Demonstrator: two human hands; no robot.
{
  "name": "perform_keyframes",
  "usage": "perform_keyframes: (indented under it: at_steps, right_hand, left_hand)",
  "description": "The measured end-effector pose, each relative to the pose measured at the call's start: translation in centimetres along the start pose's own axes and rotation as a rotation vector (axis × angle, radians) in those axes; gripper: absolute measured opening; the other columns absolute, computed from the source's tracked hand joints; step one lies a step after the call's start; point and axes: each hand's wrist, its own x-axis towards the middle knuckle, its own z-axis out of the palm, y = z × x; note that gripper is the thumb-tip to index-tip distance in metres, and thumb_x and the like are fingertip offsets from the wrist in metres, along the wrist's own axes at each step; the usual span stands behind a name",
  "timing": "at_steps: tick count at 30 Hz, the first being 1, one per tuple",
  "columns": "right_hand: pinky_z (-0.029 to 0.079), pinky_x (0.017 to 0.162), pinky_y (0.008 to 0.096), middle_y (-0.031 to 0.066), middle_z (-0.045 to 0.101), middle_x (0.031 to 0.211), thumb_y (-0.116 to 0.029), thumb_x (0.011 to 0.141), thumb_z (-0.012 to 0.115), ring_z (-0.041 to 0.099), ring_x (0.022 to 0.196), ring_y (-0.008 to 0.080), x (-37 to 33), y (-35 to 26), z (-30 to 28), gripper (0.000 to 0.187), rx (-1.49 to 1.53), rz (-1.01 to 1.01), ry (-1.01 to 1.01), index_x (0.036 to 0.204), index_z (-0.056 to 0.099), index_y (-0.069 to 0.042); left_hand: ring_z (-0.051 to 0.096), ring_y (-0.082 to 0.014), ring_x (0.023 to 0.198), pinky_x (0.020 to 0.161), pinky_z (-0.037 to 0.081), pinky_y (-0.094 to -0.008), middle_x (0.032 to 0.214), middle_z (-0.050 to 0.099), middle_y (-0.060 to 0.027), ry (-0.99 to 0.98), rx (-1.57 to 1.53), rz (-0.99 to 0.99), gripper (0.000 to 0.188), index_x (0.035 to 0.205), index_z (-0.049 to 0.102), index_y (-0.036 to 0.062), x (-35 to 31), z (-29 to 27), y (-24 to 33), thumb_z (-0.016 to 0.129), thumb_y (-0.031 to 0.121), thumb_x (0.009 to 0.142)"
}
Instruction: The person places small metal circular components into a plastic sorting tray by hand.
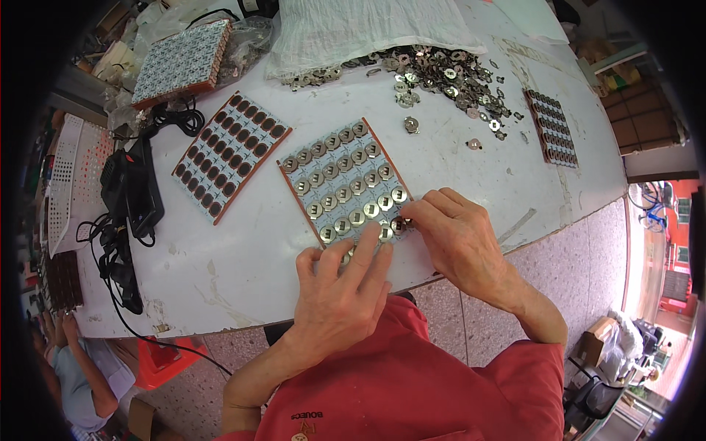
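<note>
A panel of circuit boards point(344, 171) with orange-brown side strips lies on the white table in front of me. Round silver metal clips point(357, 218) sit on it in rows. My left hand point(340, 288) rests over the panel's near edge, fingers stretched and apart, the fingertips on or just above the nearest clips. At the near right corner, my right hand point(460, 239) is closed in a pinch against the panel's edge. Its fingertips cover whatever is between them, if anything.
Loose metal clips point(448, 73) are heaped beside a white sack point(375, 33) at the back. Left lies a panel with dark round pads point(232, 154), near a stack of panels point(184, 62) and a black corded device point(132, 187). Another panel point(551, 128) lies right. A co-worker point(81, 375) sits left.
</note>
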Motion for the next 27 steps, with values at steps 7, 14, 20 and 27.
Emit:
perform_keyframes:
  at_steps: [7,14,20,27]
  right_hand:
    - [0.052,0.064,0.0399,0.0119,0.061,0.086,0.002,0.079,0.069,0.064,0.077,0.0315,-0.3,0.1,0.0,0.019,0.196,0.206,0.136,0.097,0.066,-0.003]
    - [0.051,0.064,0.0407,0.0078,0.061,0.087,-0.001,0.08,0.071,0.064,0.077,0.0316,-0.2,0.4,0.4,0.013,0.118,0.206,0.063,0.092,0.068,-0.005]
    - [0.052,0.064,0.0353,0.01,0.067,0.083,-0.004,0.083,0.072,0.066,0.071,0.0227,-0.1,1.6,-0.5,0.018,0.489,0.439,0.071,0.1,0.069,-0.001]
    - [0.053,0.066,0.032,0.0114,0.069,0.083,-0.009,0.083,0.075,0.067,0.071,0.0205,0.4,1.5,-0.8,0.024,0.44,0.523,-0.06,0.103,0.069,0.002]
  left_hand:
    - [0.052,-0.027,0.108,0.092,0.037,-0.0446,0.148,0.054,-0.0121,-0.021,-0.012,-0.003,0.047,0.124,0.069,0.0049,-0.2,0.0,-0.1,0.072,0.022,0.08]
    - [0.052,-0.0242,0.108,0.086,0.038,-0.0449,0.142,0.055,-0.0109,0.011,0.006,0.021,0.047,0.12,0.067,0.0045,0.0,0.0,-0.2,0.074,0.024,0.078]
    - [0.052,-0.0244,0.109,0.086,0.038,-0.0453,0.142,0.054,-0.0113,0.012,-0.003,0.025,0.047,0.121,0.067,0.0043,0.0,0.1,-0.3,0.074,0.024,0.078]
    - [0.051,-0.0264,0.112,0.089,0.037,-0.0459,0.146,0.052,-0.0121,-0.014,-0.01,0.014,0.05,0.125,0.066,0.0044,-0.2,-0.1,-0.3,0.073,0.023,0.08]
